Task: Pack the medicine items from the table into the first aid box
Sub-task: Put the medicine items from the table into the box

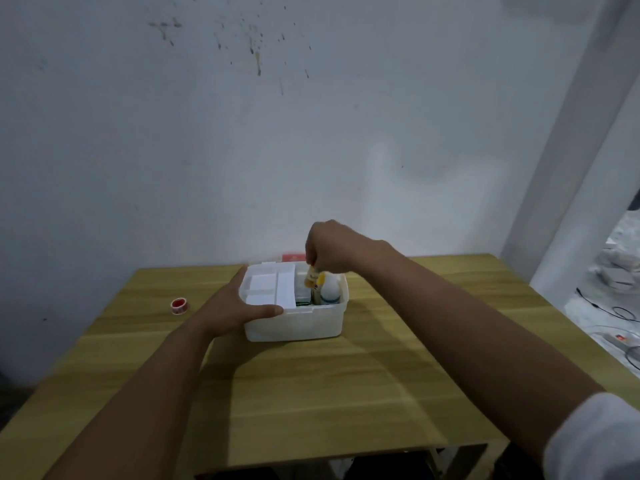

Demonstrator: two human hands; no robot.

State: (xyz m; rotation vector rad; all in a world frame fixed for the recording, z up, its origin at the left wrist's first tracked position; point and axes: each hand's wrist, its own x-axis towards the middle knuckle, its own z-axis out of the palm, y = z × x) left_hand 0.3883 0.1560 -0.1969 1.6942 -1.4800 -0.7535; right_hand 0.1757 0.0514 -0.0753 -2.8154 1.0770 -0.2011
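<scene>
**Box is filling up, one roll left out on the table**

So my right hand (pixel 329 249) is over the far right part of the first aid box (pixel 294 323), fingers pinched shut on a small orange bottle (pixel 311 276) that sits tilted at the box's opening. Right under it there's a white bottle (pixel 329 289) already standing in that compartment, plus something dark I can't make out, so that corner is pretty crowded. The left half of the box is taken up by a white tray insert (pixel 268 287) with flat white packs on it.

My left hand (pixel 239 308) is clamped on the box's near left corner, thumb along the front rim, fingers wrapped round the left side.

A red and white tape roll (pixel 180 306) lies out on the table (pixel 346 386), well apart from the box on the left. Something red (pixel 293 258) peeks out behind the box, against the wall.

The box sits near the table's back edge. Loads of bare table in front and on both sides.
</scene>
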